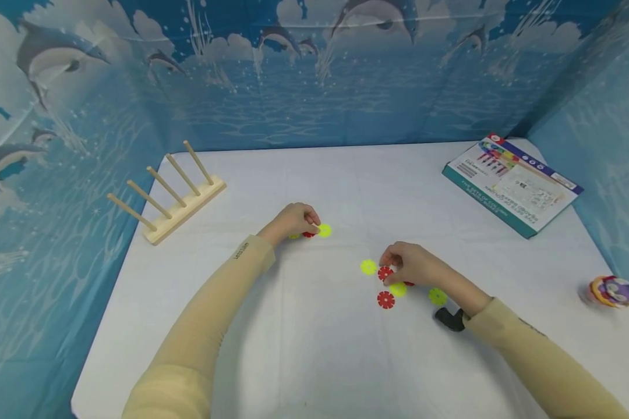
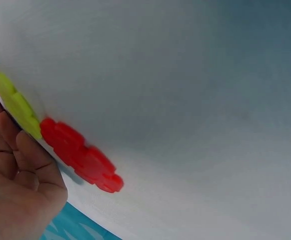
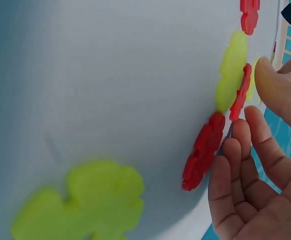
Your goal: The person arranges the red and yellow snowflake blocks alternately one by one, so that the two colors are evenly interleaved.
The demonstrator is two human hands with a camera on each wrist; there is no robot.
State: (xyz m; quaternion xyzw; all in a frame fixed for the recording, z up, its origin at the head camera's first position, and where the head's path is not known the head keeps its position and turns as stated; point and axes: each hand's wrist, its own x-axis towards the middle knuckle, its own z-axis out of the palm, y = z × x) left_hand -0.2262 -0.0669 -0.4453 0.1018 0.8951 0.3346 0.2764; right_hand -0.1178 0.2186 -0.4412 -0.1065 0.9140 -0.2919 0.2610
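The right hand [image 1: 419,265] is on the white bench [image 1: 325,361], right of its middle. Its grip is nearly together: the thumb and the forefinger are bent, and between their tips they pinch a red flower-shaped disc with notched rim [image 1: 385,272]. In the right wrist view this disc is tilted, and the other fingers are curled below it. Around this hand lie more discs of the same shape: a yellow-green disc [image 1: 368,267] just beyond the fingertips, a second red disc [image 1: 385,300] on the side of the near edge, a second yellow-green disc [image 1: 398,290] beside the thumb, a third red disc [image 3: 203,152] partly under the palm, and a third yellow-green disc [image 1: 437,297] near the wrist.

The left hand [image 1: 289,221] is farther toward the far edge of the bench, with bent fingers. The tips of its thumb and forefinger are close together at the border of a fourth yellow-green disc [image 1: 326,231]; whether they clamp it or only touch it, I cannot tell. In the left wrist view, a fourth red disc [image 2: 80,155] and a fifth yellow-green disc [image 2: 16,106] lie end to end along the fingers.

Near the left edge of the bench stands a pale wooden rack with five round pegs [image 1: 188,210]. A flat printed cardboard box with teal side [image 1: 513,185] lies by the far right corner. A small purple and yellow figure [image 1: 610,291] is at the right edge.
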